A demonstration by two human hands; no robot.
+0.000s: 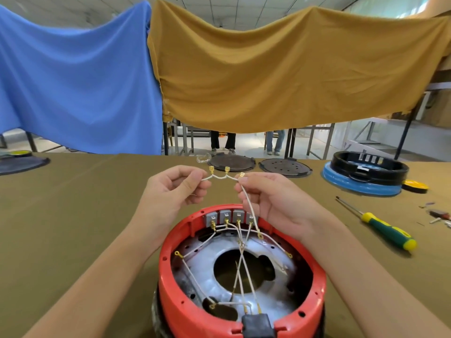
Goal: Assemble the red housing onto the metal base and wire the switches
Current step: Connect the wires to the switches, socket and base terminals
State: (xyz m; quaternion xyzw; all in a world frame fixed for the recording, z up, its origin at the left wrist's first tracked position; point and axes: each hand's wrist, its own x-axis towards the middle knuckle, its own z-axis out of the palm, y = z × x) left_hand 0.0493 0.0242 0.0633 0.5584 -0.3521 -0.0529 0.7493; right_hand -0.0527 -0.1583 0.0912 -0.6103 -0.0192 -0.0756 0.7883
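Note:
The red housing [170,259] sits over the metal base [207,272] at the bottom centre. A row of grey switches [229,217] lines its far inner wall, with white wires [240,264] running from them across the base. Above the housing, my left hand [173,191] and my right hand [271,198] each pinch one end of a white jumper wire [219,177] with brass terminals. A strand drops from my right hand to the housing.
A green and yellow screwdriver [383,230] lies right of the housing. Two dark round plates [285,167] rest at the table's far edge. A black ring on a blue base [366,174] stands far right. Small parts [439,215] lie at the right edge.

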